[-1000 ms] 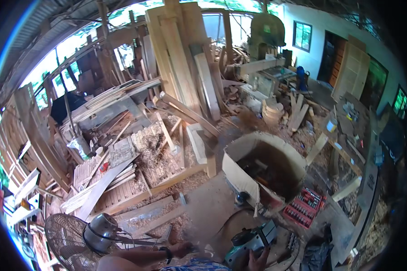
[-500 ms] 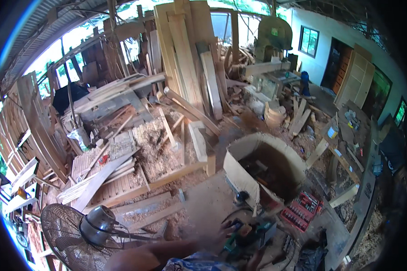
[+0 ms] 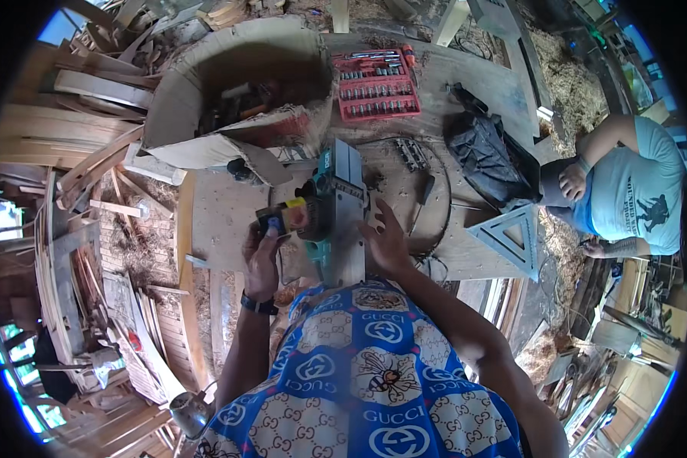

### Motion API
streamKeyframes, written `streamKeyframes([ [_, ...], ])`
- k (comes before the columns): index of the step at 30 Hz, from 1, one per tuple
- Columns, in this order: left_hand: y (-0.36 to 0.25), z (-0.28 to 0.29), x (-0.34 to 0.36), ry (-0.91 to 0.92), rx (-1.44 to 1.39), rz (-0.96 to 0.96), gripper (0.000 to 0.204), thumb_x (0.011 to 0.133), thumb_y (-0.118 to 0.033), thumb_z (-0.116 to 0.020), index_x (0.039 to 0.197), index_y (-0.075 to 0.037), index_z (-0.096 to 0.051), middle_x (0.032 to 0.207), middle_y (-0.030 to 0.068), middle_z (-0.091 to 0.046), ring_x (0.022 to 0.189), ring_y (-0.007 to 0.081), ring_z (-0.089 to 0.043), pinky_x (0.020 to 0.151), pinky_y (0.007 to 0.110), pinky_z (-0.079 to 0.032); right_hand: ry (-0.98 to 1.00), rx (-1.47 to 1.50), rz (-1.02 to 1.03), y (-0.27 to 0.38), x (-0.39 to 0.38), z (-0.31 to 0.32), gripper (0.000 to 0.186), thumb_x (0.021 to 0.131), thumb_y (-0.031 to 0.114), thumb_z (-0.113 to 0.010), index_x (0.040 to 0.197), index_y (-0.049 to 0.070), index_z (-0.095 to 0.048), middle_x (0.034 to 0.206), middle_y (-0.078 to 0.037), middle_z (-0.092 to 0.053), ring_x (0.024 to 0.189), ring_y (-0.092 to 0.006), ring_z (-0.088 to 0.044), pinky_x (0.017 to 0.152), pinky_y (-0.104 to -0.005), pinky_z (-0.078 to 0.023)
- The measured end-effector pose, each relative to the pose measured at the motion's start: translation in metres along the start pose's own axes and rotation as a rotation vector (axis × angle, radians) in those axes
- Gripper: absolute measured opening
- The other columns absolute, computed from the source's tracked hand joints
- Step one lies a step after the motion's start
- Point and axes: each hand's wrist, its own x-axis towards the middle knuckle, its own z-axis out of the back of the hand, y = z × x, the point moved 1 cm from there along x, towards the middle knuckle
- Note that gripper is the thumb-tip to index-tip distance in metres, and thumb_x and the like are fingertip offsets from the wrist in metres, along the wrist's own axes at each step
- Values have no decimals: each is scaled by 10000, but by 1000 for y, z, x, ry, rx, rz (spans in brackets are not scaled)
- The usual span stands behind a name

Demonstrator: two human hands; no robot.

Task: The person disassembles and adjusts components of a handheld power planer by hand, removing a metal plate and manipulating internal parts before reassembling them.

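A green electric hand planer rests on the workbench in front of me, its grey metal plates turned toward me. My left hand, wearing a dark wristband, is closed on a small dark box with yellow and red markings at the planer's left side. The box's far end meets or overlaps the planer body; which of these I cannot tell. At the planer's right side is my right hand, with fingers apart, the tips close to or touching the casing, and nothing visible in it.
A large cut-down cardboard box holds tools at far left. Beyond the planer lies a red socket set. To the right are a screwdriver, black bag, cable and triangular square. Another person sits at far right.
My view has swung right and down, bringing the planer and both hands to the middle. The small dark box now shows clearly in my left hand, which was blurred earlier.
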Motion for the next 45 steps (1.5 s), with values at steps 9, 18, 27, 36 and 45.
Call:
streamKeyframes([
  [9,-17,-43,-22,671,694,-90,351,855,36,-695,1200,-9,-650,1088,106,-696,984,182,-676,855,312,-544,803,811,-274,46,-15,39,512,935,167,-688,1405,36,-531,1251,-106,-647,1124,-195,-624,948,-347,-507],
  [18,-33,-86,-33,796,1164,-226,714,673,-202,-866,1291,4,-575,1108,179,-682,1060,361,-662,923,412,-524,609,79,235,74,-13,78,600,746,165,-834,1286,22,-616,1092,-142,-689,975,-224,-685,844,-351,-542],
  [27,-30,-96,-24,708,979,-104,667,700,-205,-889,1234,42,-574,1062,189,-697,993,255,-699,876,351,-551,385,25,376,52,-21,90,592,731,116,-807,1287,60,-609,1102,-161,-674,986,-314,-682,921,-397,-533],
  [36,-19,-113,-24,655,1064,-232,648,711,-238,-889,1223,20,-586,1031,189,-705,952,276,-717,828,364,-566,266,2,524,68,-12,88,269,784,68,-761,1026,40,-647,989,-151,-695,880,-319,-707,746,-393,-568],
  [45,-22,-127,-27,661,1135,-404,628,711,-319,-869,1190,0,-619,1022,198,-702,914,356,-707,796,398,-563,200,-191,514,78,-12,87,120,798,64,-730,888,45,-654,876,-135,-693,779,-339,-699,671,-407,-553],
])
